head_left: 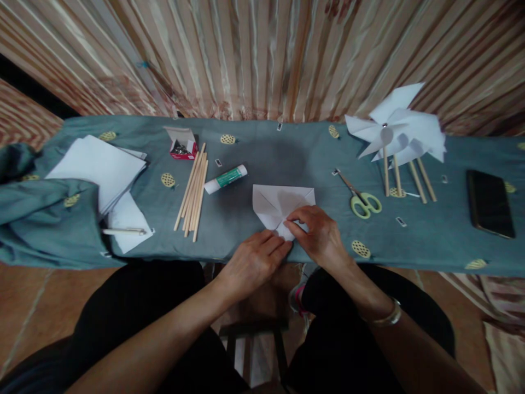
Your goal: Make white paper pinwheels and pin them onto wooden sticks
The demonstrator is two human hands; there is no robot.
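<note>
In front of me a creased white sheet of paper lies at the table's near side, with fold or cut lines running toward its middle. My right hand pinches part of it between thumb and fingers near the centre. At the near edge my left hand keeps its fingers bent together on the paper; its thumb is hidden. A glue stick lies just left of the sheet. To the right rest scissors with green handles.
Wooden sticks, an open red box of small metal pieces, a stack of paper and a pen are on the left. Several paper pinwheels on sticks and a phone lie right. A striped curtain hangs behind.
</note>
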